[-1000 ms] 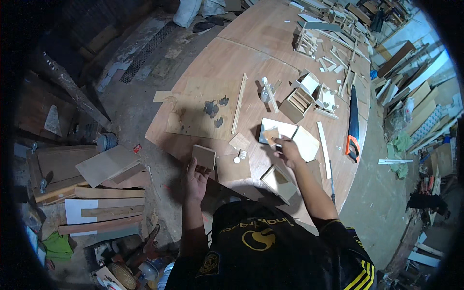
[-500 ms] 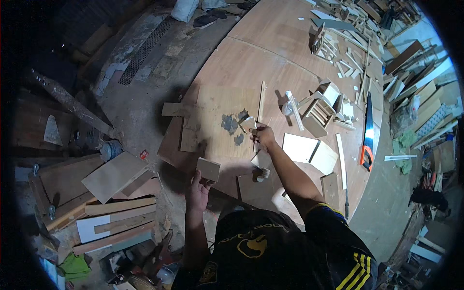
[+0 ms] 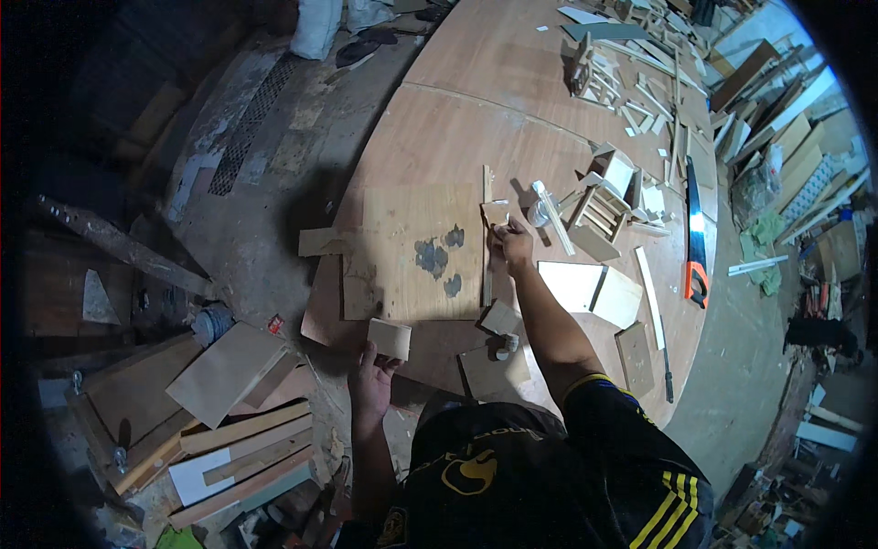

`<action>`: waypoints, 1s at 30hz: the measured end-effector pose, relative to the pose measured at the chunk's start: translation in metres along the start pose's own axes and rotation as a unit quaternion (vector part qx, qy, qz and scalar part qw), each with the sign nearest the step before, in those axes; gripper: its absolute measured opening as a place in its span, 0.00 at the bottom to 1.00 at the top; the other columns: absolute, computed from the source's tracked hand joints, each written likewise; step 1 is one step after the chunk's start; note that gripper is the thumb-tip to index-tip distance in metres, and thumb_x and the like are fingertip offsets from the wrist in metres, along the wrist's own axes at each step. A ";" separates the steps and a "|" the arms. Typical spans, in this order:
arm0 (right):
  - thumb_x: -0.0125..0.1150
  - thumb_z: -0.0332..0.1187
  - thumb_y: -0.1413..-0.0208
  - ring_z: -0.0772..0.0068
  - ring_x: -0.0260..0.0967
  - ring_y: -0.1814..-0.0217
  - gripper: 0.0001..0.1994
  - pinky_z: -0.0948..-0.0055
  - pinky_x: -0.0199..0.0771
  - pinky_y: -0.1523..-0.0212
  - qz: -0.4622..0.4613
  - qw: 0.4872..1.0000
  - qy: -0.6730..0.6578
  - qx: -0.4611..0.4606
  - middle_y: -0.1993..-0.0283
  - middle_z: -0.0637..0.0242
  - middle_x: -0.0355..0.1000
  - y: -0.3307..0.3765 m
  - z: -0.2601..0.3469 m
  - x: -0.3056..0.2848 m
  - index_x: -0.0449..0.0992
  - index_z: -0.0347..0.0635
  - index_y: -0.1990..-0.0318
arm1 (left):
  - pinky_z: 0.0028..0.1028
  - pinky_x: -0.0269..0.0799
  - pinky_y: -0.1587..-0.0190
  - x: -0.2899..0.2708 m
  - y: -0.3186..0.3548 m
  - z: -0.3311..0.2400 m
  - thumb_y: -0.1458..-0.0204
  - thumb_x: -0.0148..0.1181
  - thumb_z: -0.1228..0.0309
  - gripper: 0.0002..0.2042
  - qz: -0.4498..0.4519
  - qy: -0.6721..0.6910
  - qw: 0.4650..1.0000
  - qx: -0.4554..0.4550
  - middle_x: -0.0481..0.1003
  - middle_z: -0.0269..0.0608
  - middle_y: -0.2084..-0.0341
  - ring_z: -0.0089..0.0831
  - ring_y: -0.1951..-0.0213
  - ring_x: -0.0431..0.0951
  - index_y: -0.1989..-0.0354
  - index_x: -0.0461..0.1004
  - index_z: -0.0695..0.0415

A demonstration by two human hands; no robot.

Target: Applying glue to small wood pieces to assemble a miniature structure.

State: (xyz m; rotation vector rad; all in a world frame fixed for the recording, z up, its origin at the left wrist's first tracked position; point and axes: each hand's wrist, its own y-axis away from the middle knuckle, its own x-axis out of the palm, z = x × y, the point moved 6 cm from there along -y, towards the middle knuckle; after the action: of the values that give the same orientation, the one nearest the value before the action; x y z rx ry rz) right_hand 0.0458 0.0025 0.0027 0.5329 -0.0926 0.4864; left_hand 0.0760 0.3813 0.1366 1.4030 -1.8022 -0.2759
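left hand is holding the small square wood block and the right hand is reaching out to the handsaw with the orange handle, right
Not quite. The left hand does hold the small square wood block, but the right hand reaches to a thin wooden strip by the stained board, as the head view shows. The handsaw lies untouched, well off to the right.

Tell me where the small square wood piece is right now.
In the head view, the small square wood piece is held up in the left hand, lower centre-left, at the near edge of the round wooden table.
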 end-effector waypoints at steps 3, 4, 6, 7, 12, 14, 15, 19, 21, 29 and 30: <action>0.54 0.25 0.43 0.76 0.65 0.80 0.13 0.79 0.65 0.80 -0.069 0.996 0.026 -0.056 0.72 0.66 0.71 -0.017 0.005 -0.053 0.67 0.33 0.52 | 0.33 0.75 0.58 0.017 -0.019 0.017 0.42 0.55 0.65 0.13 0.039 0.008 0.999 -0.032 0.73 0.40 0.59 0.32 0.57 0.76 0.53 0.68 0.57; 0.56 0.24 0.47 0.69 0.67 0.74 0.11 0.74 0.67 0.71 -0.117 0.971 0.161 -0.135 0.71 0.63 0.71 0.008 0.010 -0.047 0.70 0.34 0.56 | 0.33 0.75 0.58 0.013 -0.018 0.013 0.42 0.55 0.65 0.13 0.033 0.004 0.999 -0.030 0.73 0.40 0.59 0.32 0.57 0.76 0.53 0.68 0.57; 0.56 0.23 0.52 0.62 0.68 0.67 0.09 0.69 0.69 0.62 -0.181 0.914 0.281 -0.230 0.69 0.59 0.69 0.055 0.024 -0.048 0.72 0.36 0.61 | 0.34 0.75 0.57 0.020 -0.014 0.003 0.42 0.55 0.64 0.13 0.048 -0.026 0.999 0.006 0.72 0.41 0.58 0.34 0.55 0.76 0.53 0.67 0.57; 0.55 0.22 0.52 0.62 0.67 0.65 0.09 0.70 0.68 0.62 -0.199 0.911 0.268 -0.242 0.67 0.59 0.68 0.076 0.027 -0.054 0.72 0.37 0.61 | 0.34 0.75 0.57 0.023 -0.013 0.002 0.42 0.55 0.64 0.13 0.049 -0.025 0.998 0.008 0.72 0.41 0.58 0.34 0.55 0.76 0.53 0.67 0.57; 0.62 0.31 0.52 0.55 0.64 0.59 0.16 0.61 0.66 0.60 -0.268 0.780 0.429 -0.368 0.60 0.54 0.65 0.117 0.103 -0.088 0.69 0.39 0.55 | 0.38 0.74 0.52 0.058 -0.026 0.012 0.41 0.52 0.63 0.14 0.080 -0.064 0.995 -0.003 0.71 0.43 0.55 0.36 0.54 0.75 0.53 0.67 0.58; 0.67 0.40 0.53 0.45 0.65 0.54 0.25 0.54 0.66 0.55 -0.240 0.747 0.512 -0.349 0.55 0.49 0.66 0.101 0.128 -0.087 0.66 0.40 0.50 | 0.38 0.73 0.52 0.077 -0.026 0.011 0.40 0.51 0.63 0.14 0.108 -0.071 0.992 -0.005 0.71 0.43 0.55 0.36 0.54 0.75 0.53 0.66 0.59; 0.68 0.45 0.54 0.40 0.65 0.52 0.30 0.51 0.66 0.53 -0.197 0.764 0.538 -0.297 0.53 0.47 0.67 0.090 0.135 -0.084 0.64 0.41 0.47 | 0.38 0.73 0.52 0.086 -0.024 0.009 0.40 0.50 0.63 0.13 0.129 -0.076 0.989 -0.002 0.71 0.44 0.55 0.36 0.54 0.75 0.52 0.66 0.59; 0.67 0.50 0.54 0.38 0.70 0.53 0.34 0.48 0.69 0.56 -0.106 0.775 0.605 -0.152 0.53 0.47 0.71 0.049 0.122 -0.089 0.58 0.45 0.44 | 0.35 0.73 0.55 0.110 -0.015 0.003 0.40 0.49 0.64 0.13 0.174 -0.106 0.979 0.016 0.71 0.44 0.56 0.34 0.54 0.75 0.52 0.66 0.59; 0.65 0.46 0.52 0.40 0.71 0.53 0.32 0.49 0.70 0.57 -0.098 0.780 0.605 -0.128 0.53 0.46 0.72 0.036 0.111 -0.096 0.57 0.45 0.45 | 0.33 0.73 0.57 0.115 -0.008 -0.001 0.40 0.49 0.65 0.13 0.197 -0.111 0.974 0.030 0.72 0.42 0.57 0.32 0.56 0.74 0.52 0.67 0.59; 0.52 0.33 0.42 0.43 0.71 0.57 0.14 0.51 0.69 0.58 -0.071 0.817 0.496 -0.287 0.59 0.44 0.72 0.038 0.101 -0.096 0.66 0.38 0.51 | 0.32 0.72 0.59 0.076 -0.004 -0.002 0.39 0.49 0.65 0.13 0.177 -0.067 0.980 0.056 0.72 0.39 0.57 0.30 0.57 0.74 0.50 0.67 0.57; 0.50 0.34 0.40 0.51 0.71 0.60 0.13 0.56 0.70 0.60 -0.033 0.867 0.406 -0.288 0.61 0.49 0.72 0.044 0.103 -0.096 0.66 0.39 0.50 | 0.33 0.72 0.58 0.070 -0.006 0.000 0.39 0.50 0.64 0.14 0.179 -0.058 0.980 0.058 0.72 0.39 0.57 0.30 0.57 0.74 0.49 0.67 0.57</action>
State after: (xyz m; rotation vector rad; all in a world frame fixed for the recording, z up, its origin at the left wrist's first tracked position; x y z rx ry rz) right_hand -0.0556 -0.0574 0.0915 -0.2857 0.5773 0.5526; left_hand 0.0771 0.3175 0.1654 1.1299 -2.1563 -0.0649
